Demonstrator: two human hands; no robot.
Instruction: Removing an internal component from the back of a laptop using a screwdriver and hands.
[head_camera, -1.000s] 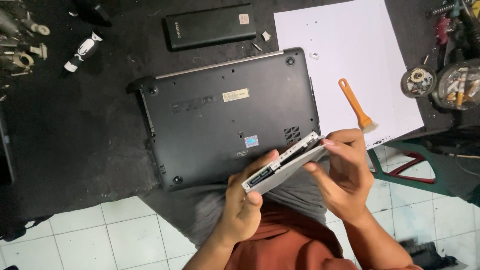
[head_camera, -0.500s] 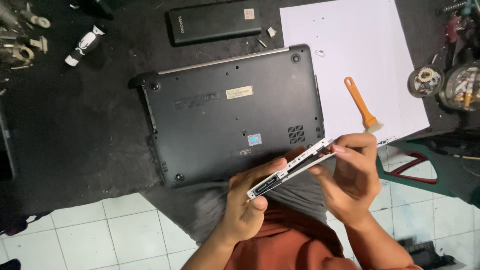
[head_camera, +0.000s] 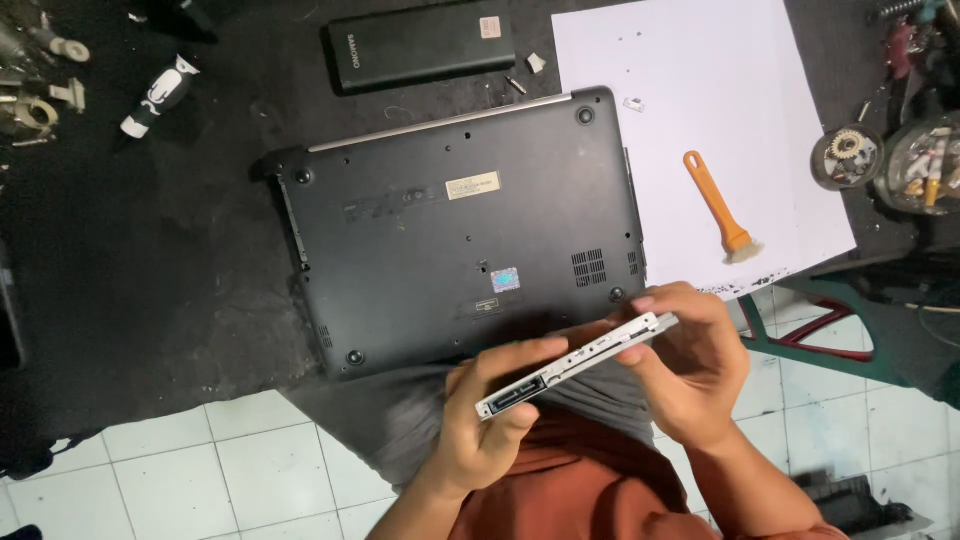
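Between the two hands a thin silver drive tray is held edge-on, tilted so that its right end sits higher. The left hand is closed around the tray's lower left end, thumb under and fingers over. The right hand is pinched on the upper right end, thumb and fingertips pressed to its edge. Just beyond both hands a black laptop is laid bottom-up on the dark table. Past the right hand an orange-handled brush is seen on a white sheet of paper. Farther off, beyond the laptop, a black battery pack is laid.
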